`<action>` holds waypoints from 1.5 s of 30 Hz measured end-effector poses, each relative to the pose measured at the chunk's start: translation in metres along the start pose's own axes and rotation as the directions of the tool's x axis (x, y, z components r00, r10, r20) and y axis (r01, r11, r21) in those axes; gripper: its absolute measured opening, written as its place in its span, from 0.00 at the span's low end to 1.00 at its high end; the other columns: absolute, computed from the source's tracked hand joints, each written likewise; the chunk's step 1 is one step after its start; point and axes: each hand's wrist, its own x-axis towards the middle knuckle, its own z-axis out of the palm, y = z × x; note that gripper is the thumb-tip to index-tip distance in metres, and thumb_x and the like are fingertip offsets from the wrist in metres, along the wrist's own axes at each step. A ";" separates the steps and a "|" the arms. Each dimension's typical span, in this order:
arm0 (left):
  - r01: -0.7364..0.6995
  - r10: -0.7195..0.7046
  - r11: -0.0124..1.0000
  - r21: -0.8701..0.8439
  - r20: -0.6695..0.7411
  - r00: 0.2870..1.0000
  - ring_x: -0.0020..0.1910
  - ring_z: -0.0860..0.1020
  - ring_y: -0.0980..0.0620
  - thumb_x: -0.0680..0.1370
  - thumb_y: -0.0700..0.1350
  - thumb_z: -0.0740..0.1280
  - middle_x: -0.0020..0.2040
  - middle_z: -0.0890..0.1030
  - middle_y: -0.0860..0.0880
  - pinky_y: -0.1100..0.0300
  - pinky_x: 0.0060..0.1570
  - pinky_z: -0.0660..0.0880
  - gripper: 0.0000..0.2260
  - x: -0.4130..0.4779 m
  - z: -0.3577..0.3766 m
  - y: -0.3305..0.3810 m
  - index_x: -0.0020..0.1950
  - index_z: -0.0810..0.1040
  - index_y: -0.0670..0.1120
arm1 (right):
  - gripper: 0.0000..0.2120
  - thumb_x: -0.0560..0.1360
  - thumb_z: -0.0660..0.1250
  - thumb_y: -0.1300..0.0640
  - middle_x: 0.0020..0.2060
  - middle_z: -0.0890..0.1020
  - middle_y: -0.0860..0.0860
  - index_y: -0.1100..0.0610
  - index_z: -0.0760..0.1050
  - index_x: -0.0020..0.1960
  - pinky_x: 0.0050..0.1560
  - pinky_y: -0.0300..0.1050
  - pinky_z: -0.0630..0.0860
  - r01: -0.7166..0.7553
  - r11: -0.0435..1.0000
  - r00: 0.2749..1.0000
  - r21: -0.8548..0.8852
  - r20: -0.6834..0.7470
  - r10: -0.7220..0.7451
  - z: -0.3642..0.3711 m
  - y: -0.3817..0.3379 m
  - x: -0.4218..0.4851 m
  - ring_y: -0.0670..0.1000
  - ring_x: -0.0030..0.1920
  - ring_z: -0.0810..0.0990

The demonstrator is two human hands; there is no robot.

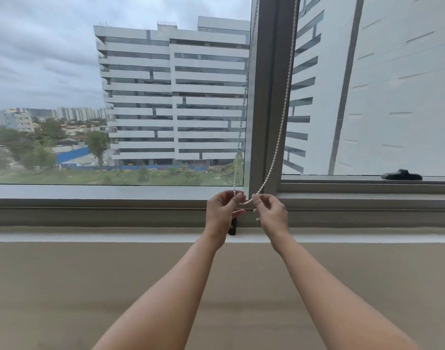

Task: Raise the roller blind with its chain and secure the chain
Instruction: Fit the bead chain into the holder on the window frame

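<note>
A white bead chain (282,122) hangs as a loop in front of the grey window mullion (267,97). Its bottom bend sags between my two hands just above the sill. My left hand (222,210) pinches the left strand between thumb and fingertips; it wears a ring. My right hand (270,213) pinches the right strand a little lower. A small dark fitting (232,229) sits on the frame under my left hand, mostly hidden. The blind itself is out of view above the glass.
The grey window frame (115,213) and a pale sill ledge (90,234) run across below the glass, with a beige wall beneath. A black window handle (400,175) lies at the right pane's bottom edge. Buildings show outside.
</note>
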 end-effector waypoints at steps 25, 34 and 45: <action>-0.061 0.038 0.983 0.173 0.134 0.990 0.38 0.83 0.57 0.68 0.34 0.72 0.34 0.85 0.54 0.65 0.42 0.79 0.05 0.082 -0.001 -0.046 0.43 0.83 0.40 | 0.06 0.76 0.63 0.59 0.24 0.78 0.46 0.56 0.75 0.41 0.26 0.30 0.73 -0.462 0.595 0.884 0.658 0.398 0.246 0.028 0.064 0.071 0.40 0.24 0.75; -0.058 0.033 0.987 0.152 0.162 0.986 0.35 0.81 0.58 0.66 0.34 0.74 0.35 0.85 0.54 0.67 0.40 0.78 0.08 0.090 -0.016 -0.049 0.39 0.83 0.46 | 0.07 0.72 0.69 0.57 0.28 0.77 0.50 0.57 0.74 0.37 0.32 0.39 0.74 -0.150 0.987 0.974 0.055 0.177 0.138 0.043 0.085 0.071 0.48 0.29 0.74; 0.005 -0.003 1.000 -0.017 0.097 0.995 0.38 0.82 0.59 0.66 0.31 0.73 0.43 0.85 0.57 0.69 0.42 0.76 0.17 0.090 -0.034 -0.056 0.50 0.81 0.48 | 0.10 0.70 0.71 0.55 0.41 0.81 0.55 0.60 0.74 0.44 0.46 0.46 0.72 -0.027 0.865 0.986 -0.501 0.129 0.106 0.062 0.099 0.063 0.55 0.43 0.77</action>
